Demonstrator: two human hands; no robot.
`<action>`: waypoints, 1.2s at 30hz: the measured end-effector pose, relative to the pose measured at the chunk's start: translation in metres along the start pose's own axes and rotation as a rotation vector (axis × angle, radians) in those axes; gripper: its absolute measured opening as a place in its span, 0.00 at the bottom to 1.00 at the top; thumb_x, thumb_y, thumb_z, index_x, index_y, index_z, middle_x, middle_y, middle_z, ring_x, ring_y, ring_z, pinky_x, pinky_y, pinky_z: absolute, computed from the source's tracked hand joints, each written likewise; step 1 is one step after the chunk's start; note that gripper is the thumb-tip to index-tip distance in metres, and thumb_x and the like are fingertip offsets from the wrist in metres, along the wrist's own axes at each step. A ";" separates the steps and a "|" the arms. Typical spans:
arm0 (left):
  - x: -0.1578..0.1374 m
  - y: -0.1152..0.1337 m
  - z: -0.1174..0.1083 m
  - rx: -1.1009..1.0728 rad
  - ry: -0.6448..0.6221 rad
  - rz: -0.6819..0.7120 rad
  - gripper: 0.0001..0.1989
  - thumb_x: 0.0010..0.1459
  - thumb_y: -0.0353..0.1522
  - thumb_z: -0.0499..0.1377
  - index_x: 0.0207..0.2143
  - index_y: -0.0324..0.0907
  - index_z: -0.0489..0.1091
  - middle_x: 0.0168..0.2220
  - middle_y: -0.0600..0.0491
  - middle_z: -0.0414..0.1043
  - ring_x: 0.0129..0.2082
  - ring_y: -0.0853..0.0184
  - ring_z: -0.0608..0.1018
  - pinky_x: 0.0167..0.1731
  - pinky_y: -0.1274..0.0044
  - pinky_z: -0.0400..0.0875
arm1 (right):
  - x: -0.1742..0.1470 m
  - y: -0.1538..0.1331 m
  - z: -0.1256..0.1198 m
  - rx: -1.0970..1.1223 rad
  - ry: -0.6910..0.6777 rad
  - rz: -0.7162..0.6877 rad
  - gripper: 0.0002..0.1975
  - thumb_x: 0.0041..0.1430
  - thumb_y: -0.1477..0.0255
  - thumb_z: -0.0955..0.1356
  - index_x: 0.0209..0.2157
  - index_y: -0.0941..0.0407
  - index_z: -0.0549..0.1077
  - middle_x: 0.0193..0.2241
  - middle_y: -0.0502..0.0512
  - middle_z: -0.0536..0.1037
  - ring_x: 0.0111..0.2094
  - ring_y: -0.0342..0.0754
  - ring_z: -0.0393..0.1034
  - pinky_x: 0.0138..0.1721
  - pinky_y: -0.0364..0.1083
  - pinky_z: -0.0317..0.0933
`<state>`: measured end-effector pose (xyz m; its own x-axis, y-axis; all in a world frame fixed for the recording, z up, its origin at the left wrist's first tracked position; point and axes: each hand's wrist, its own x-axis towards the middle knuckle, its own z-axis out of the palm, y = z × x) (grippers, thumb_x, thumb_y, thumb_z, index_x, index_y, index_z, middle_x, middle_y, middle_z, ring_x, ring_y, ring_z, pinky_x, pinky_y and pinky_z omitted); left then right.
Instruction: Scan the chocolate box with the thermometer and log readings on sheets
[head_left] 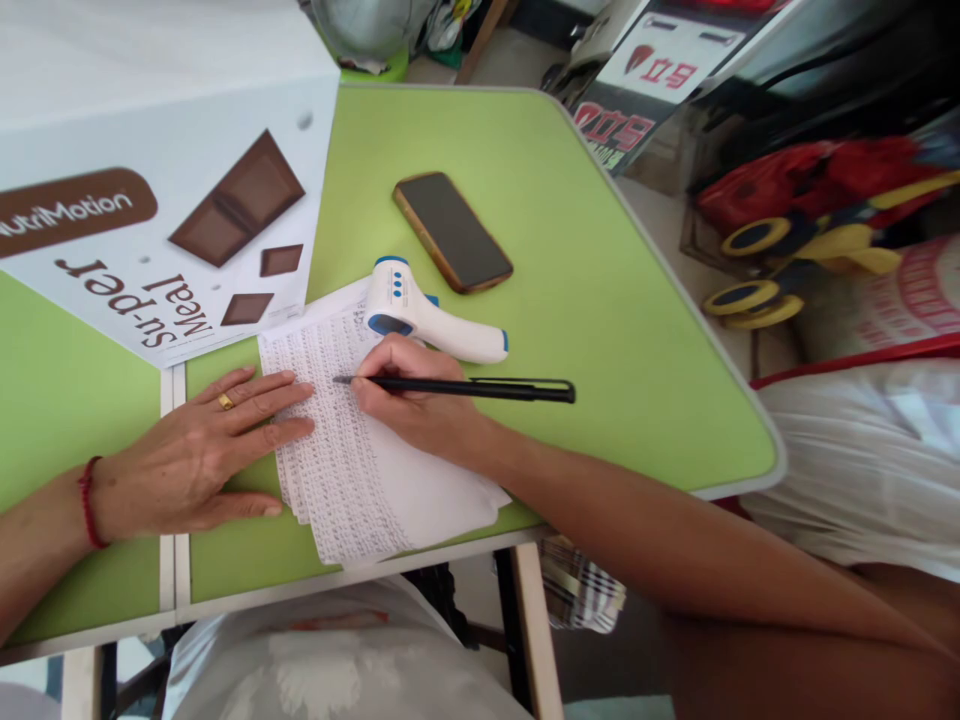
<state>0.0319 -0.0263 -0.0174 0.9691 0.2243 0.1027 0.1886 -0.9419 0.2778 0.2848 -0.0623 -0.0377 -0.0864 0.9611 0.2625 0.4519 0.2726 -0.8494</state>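
My right hand [420, 400] grips a black pen [480, 387], its tip down on a sheet of paper [352, 490] covered in rows of small handwriting. Several sheets lie stacked slightly askew beneath it. My left hand [214, 450] rests flat and open, fingertips on the sheet's left edge and palm on the table; it wears a gold ring and a red cord bracelet. Just beyond my right hand, a white-and-blue infrared thermometer [435, 315] lies on its side, its head over the paper's far edge. The small writing is too fine to read.
Beyond the thermometer, a phone [457, 235] in a brown-edged case lies face up on the green folding table [600, 330]. A large white box [150, 130] printed with chocolate pieces stands at the far left. Yellow-handled scissors-like items [765, 260] sit beyond the table's right edge.
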 end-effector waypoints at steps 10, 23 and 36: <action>0.000 0.000 -0.002 -0.031 -0.002 -0.013 0.29 0.68 0.46 0.52 0.63 0.38 0.58 0.67 0.37 0.53 0.68 0.51 0.57 0.65 0.54 0.52 | 0.001 -0.001 -0.001 0.002 -0.018 0.029 0.06 0.50 0.76 0.65 0.22 0.54 0.64 0.18 0.45 0.67 0.22 0.40 0.57 0.24 0.43 0.54; 0.000 0.000 -0.002 -0.014 -0.006 -0.007 0.29 0.68 0.46 0.51 0.63 0.36 0.58 0.67 0.37 0.53 0.68 0.51 0.57 0.65 0.54 0.53 | 0.000 0.000 -0.001 0.047 -0.072 0.018 0.05 0.52 0.74 0.66 0.24 0.55 0.66 0.19 0.45 0.69 0.22 0.39 0.58 0.23 0.42 0.52; 0.000 0.001 -0.001 -0.042 0.003 -0.012 0.29 0.68 0.45 0.52 0.63 0.38 0.58 0.67 0.38 0.53 0.68 0.51 0.57 0.65 0.54 0.52 | -0.001 -0.002 0.000 0.022 -0.091 0.025 0.05 0.50 0.75 0.66 0.23 0.54 0.65 0.19 0.44 0.67 0.21 0.39 0.57 0.23 0.42 0.51</action>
<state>0.0320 -0.0267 -0.0158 0.9663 0.2364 0.1020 0.1933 -0.9277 0.3193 0.2845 -0.0635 -0.0364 -0.1560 0.9674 0.1994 0.4356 0.2486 -0.8651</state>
